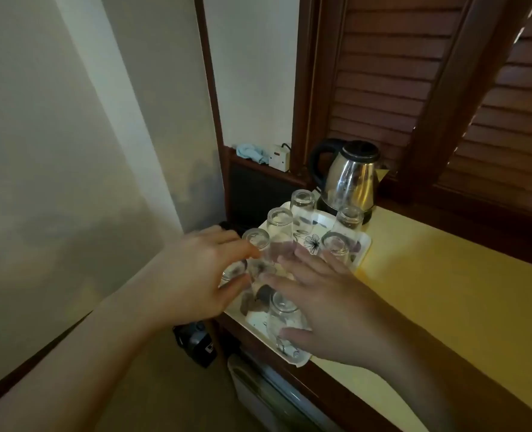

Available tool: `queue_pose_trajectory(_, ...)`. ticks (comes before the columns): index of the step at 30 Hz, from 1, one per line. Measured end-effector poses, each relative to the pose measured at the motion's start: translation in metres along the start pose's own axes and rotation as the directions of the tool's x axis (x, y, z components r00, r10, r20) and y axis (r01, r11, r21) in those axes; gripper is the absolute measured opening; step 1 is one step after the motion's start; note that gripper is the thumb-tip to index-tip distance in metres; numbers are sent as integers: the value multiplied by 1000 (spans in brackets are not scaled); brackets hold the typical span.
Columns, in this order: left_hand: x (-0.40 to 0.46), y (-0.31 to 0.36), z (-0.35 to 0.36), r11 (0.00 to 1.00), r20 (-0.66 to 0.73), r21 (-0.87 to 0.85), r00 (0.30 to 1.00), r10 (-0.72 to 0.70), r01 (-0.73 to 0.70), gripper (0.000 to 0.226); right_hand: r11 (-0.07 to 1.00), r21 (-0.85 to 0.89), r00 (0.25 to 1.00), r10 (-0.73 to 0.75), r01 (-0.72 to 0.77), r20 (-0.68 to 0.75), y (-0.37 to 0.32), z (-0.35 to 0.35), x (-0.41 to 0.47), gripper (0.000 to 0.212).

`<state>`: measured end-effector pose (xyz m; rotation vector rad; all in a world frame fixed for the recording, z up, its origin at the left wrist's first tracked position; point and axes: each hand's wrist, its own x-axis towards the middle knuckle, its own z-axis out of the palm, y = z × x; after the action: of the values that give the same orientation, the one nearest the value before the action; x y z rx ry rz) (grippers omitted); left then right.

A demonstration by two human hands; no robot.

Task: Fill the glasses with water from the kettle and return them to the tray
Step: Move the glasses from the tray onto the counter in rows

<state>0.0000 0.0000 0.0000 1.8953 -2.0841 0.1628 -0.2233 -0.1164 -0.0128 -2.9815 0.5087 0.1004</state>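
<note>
So far you are only picking: your right hand (330, 310) hovers, fingers spread, over the nearest upturned glass (285, 319), while your left hand (202, 272) curls around another glass (253, 254) at the tray's (363, 247) left edge. Every glass stands mouth-down and dry. Next, lift one, turn it upright, then reach the kettle (349, 179) beyond the tray.

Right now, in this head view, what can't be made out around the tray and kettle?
- Kettle: water level hidden by its steel wall.
- Left hand: motion blur hides whether its fingers grip the nearest glass.
- Tray: near part covered by the right hand.
</note>
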Motion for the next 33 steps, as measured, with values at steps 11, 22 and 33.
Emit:
queue_pose_trajectory(11, 16, -39, 36, 838, 405, 284, 851, 335, -466, 49, 908, -408, 995, -84, 100, 59, -17, 33, 40, 39)
queue_pose_trajectory(22, 32, -31, 75, 543, 647, 466, 688, 329, -698, 34, 599, -752, 923, 56, 274, 381, -55, 52, 69, 58)
queue_pose_trajectory(33, 32, -36, 68, 579, 625, 460, 709, 327, -673, 18, 758, -645, 966, 81, 99, 243, -52, 43, 51, 45)
